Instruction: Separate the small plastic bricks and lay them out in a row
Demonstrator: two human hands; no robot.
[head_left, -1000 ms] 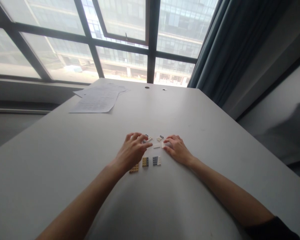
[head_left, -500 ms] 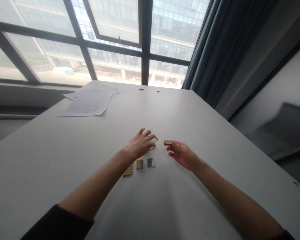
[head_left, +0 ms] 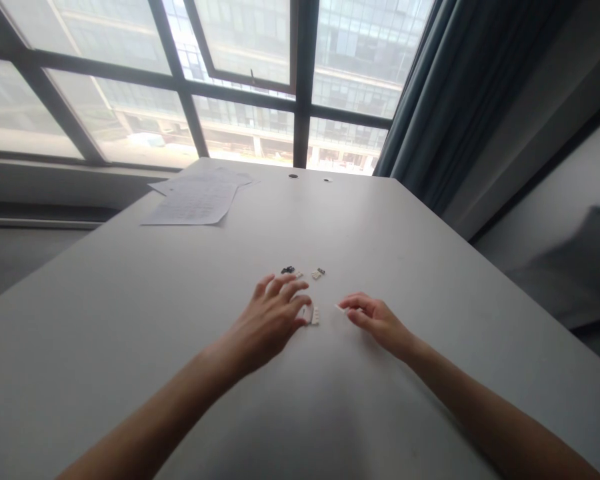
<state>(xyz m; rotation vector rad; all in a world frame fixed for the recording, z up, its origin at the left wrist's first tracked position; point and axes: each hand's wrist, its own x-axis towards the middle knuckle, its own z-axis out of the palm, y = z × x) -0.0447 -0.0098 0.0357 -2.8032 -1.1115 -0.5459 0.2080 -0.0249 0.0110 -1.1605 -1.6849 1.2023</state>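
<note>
Near the middle of the white desk (head_left: 430, 267), left hand (head_left: 270, 317) palm down, fingers loosely spread and curved over pieces; grip, if any, cannot be told. White studded piece (head_left: 315, 316) just beside its thumb. Right hand (head_left: 380, 322) nearly closed, small white piece (head_left: 340, 308) pinched at thumb and fingertips. Dark pieces (head_left: 287, 270) lie beyond left fingers. Papers (head_left: 190, 203) at far left, well apart.
</note>
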